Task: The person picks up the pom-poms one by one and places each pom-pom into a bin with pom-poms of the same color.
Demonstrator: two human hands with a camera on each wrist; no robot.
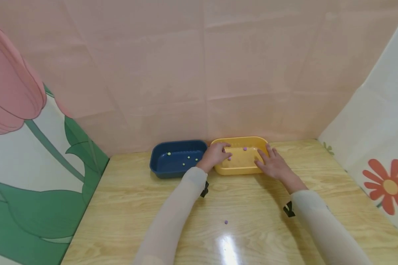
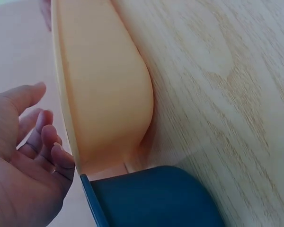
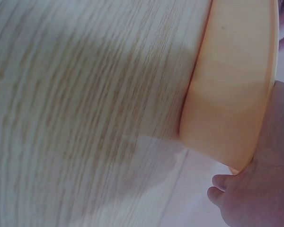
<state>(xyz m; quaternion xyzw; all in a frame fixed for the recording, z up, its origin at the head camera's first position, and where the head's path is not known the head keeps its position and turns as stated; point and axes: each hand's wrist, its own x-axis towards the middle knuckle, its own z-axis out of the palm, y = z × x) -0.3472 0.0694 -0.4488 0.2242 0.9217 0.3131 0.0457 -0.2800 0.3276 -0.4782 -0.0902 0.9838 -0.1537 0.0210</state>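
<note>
A yellow tray (image 1: 240, 170) stands at the back of the table with purple beads (image 1: 245, 149) inside. Over its left end is my left hand (image 1: 215, 155), thumb and fingers apart. The left wrist view shows those fingers loosely bent beside the tray's rim, with nothing between them. My right hand (image 1: 273, 165) hovers at the tray's right end, fingers spread over the rim. From the right wrist, the hand (image 3: 260, 198) overlaps the tray's corner and its fingertips are mostly hidden. Neither hand grips a bead.
Left of the yellow tray, right up against it, sits a dark blue tray (image 1: 170, 173) with several light green beads (image 1: 169, 154). One purple bead (image 1: 226, 222) lies on the wooden table (image 1: 126, 221) nearer the front. A pink cloth backdrop (image 1: 152, 73) rises behind the trays.
</note>
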